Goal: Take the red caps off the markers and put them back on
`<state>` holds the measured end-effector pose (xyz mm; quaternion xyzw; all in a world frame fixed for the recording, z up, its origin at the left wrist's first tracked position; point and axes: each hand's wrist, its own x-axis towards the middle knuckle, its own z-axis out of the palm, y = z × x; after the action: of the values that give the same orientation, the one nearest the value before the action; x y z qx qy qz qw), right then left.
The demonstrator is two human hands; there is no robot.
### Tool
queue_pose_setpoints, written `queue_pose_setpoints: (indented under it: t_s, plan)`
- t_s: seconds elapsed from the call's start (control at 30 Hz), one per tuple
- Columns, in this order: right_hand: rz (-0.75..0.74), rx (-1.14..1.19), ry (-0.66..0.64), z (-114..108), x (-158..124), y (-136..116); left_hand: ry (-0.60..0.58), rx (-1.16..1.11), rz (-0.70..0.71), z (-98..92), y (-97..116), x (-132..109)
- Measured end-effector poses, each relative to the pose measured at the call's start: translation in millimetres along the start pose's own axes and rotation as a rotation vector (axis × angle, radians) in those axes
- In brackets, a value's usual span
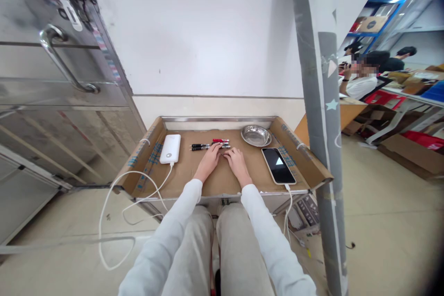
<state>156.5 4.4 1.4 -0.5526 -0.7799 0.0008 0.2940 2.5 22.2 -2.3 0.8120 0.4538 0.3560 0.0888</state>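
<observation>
On the brown cardboard lining of the small table (187, 182), several black pens (198, 147) lie side by side, pointing left and right. A red pen (220, 140) rests just beyond them. My left hand (209, 161) reaches over the right part of the black pens, its bent fingertips on one of them. Close beside it, my right hand (237, 164) has its fingers curled together by the pens' right ends. The small gap between both thumbs is too fine to make out, and whatever the right fingertips hold is hidden.
A white power bank (170, 149) with a cable lies left. At the right are a round metal dish (255, 135) and a plugged-in phone (278, 166). Cardboard flaps edge the table's sides. A wrapped pole (328, 148) stands right; people sit beyond it.
</observation>
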Motion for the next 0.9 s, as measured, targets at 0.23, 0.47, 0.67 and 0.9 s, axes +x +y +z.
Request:
queue_pose_setpoints:
  t_s: [0.23, 0.47, 0.67, 0.9]
  plan:
    - [0.170, -0.019, 0.201, -8, -3, 2, -0.070, 0.242, -0.017, -4.5, 9, -3]
    - [0.212, -0.046, 0.108, -9, -5, -1, -0.004, 0.185, -0.009, -7.1, 13, -9]
    - [-0.073, 0.191, 0.057, -21, -8, -13, 0.107, 0.149, -0.010, -10.9, 16, -12]
    - [-0.097, 0.070, 0.028, -12, 0, -15, 0.332, 0.467, -0.311, -14.6, 16, -21]
